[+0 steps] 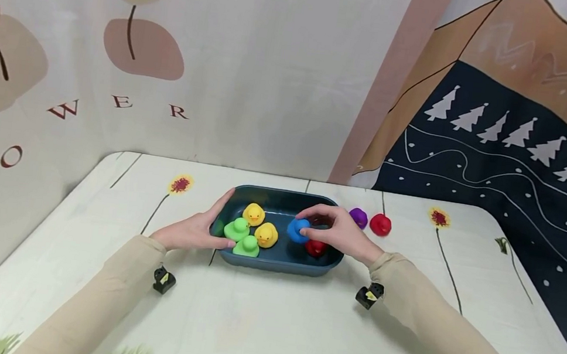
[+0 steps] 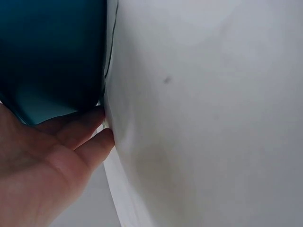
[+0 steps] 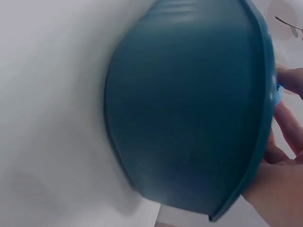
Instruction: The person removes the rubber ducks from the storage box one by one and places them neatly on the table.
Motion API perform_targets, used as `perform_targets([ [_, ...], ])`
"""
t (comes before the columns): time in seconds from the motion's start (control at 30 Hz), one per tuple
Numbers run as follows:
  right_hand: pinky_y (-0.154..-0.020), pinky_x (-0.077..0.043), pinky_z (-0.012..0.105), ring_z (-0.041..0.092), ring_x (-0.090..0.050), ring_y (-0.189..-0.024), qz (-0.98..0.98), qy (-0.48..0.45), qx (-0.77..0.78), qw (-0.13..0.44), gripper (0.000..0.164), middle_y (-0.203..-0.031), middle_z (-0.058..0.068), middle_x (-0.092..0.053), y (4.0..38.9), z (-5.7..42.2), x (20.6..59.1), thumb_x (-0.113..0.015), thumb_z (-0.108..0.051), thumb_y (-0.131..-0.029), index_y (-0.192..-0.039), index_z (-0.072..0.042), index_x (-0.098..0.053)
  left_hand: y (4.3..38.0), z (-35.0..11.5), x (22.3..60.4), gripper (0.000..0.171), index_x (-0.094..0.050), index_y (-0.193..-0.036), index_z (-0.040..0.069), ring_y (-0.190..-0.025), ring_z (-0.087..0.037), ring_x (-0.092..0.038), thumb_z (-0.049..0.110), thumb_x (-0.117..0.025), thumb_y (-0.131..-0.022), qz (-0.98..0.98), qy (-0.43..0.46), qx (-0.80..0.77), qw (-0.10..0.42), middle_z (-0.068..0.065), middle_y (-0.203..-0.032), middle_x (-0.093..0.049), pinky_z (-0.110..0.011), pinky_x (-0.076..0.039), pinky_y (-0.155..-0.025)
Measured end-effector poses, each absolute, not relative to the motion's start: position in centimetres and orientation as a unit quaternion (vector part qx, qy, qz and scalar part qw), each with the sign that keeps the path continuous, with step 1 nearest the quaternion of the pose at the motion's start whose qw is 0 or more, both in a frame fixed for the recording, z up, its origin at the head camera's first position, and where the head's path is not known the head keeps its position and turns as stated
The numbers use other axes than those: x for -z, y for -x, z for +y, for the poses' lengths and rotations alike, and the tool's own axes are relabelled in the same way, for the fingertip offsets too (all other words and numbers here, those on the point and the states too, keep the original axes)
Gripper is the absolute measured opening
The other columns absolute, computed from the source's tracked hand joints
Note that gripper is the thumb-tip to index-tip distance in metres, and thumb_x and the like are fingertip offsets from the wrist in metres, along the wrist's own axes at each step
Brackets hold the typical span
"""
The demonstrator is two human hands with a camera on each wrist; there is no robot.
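A dark teal plastic basin (image 1: 272,265) stands on the table. My left hand (image 1: 197,230) holds its left end, thumb at the front rim and fingers along the outer wall; in the left wrist view these fingers (image 2: 83,127) touch the wall. Inside the basin, at the left, are two yellow rubber ducks (image 1: 267,235) and two green ones (image 1: 237,229). Between thumb and fingers my right hand (image 1: 338,229) pinches a blue rubber duck (image 1: 298,231) over the basin's right half. A red duck (image 1: 315,248) lies below that hand, partly hidden by it.
Behind my right hand, outside the basin, a purple duck (image 1: 359,217) and a red duck (image 1: 381,225) sit side by side on the flower-printed tablecloth (image 1: 265,322). A printed cloth (image 1: 274,81) hangs as a wall behind the table.
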State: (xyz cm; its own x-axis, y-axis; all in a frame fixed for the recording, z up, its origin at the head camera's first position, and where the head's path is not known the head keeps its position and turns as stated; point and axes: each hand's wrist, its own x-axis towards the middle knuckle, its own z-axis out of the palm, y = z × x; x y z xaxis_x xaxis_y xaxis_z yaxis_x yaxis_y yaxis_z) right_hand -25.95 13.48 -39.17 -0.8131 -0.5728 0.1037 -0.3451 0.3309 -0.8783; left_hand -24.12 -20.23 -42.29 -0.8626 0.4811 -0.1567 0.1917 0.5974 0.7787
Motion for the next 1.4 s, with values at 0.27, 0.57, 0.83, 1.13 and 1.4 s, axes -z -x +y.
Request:
perform_targets([
  [0.27,-0.082,-0.051,0.032,0.027,-0.058,-0.098,0.809,0.272,0.513,0.096,0.03,-0.111,0.009,-0.065,26.0,15.0,38.8,-0.071,-0.01,-0.087,-0.117,-0.004,-0.068,24.1,-20.4,42.4,0.111,0.012,-0.154,0.032,-0.123,-0.043,-0.045,0.046,-0.072,-0.083,0.883,-0.192,-0.392,0.173,-0.032,-0.147,-0.03,-0.059,-0.036,-0.099],
  [0.57,-0.077,-0.052,0.031,0.029,-0.058,-0.091,0.812,0.25,0.519,0.095,0.031,-0.111,0.013,-0.062,25.8,16.4,37.9,-0.07,-0.01,-0.089,-0.118,-0.002,-0.066,24.2,-20.4,42.5,0.11,0.012,-0.154,0.031,-0.124,-0.043,-0.044,0.046,-0.072,-0.084,0.882,-0.195,-0.392,0.172,-0.031,-0.148,-0.028,-0.059,-0.036,-0.1],
  [0.83,-0.083,-0.052,0.031,0.029,-0.059,-0.098,0.824,0.233,0.508,0.088,0.032,-0.117,0.013,-0.061,25.9,17.7,37.2,-0.069,-0.013,-0.09,-0.12,-0.002,-0.065,24.3,-20.5,42.5,0.11,0.012,-0.154,0.031,-0.125,-0.043,-0.043,0.046,-0.071,-0.084,0.882,-0.192,-0.392,0.174,-0.031,-0.149,-0.028,-0.059,-0.035,-0.1],
  [1.13,-0.086,-0.049,0.026,0.028,-0.057,-0.102,0.837,0.209,0.499,0.082,0.033,-0.118,0.013,-0.061,26.0,19.3,37.0,-0.069,-0.013,-0.091,-0.122,-0.002,-0.064,24.2,-20.4,42.5,0.11,0.012,-0.154,0.03,-0.124,-0.043,-0.044,0.043,-0.072,-0.084,0.881,-0.194,-0.395,0.174,-0.03,-0.149,-0.028,-0.059,-0.035,-0.101],
  [1.4,-0.083,-0.05,0.03,0.029,-0.058,-0.1,0.847,0.199,0.487,0.083,0.033,-0.116,0.014,-0.061,26.2,20.6,36.7,-0.067,-0.015,-0.092,-0.122,-0.002,-0.064,24.2,-20.3,42.5,0.11,0.012,-0.154,0.031,-0.128,-0.044,-0.04,0.046,-0.072,-0.084,0.878,-0.193,-0.4,0.178,-0.029,-0.151,-0.024,-0.06,-0.032,-0.102],
])
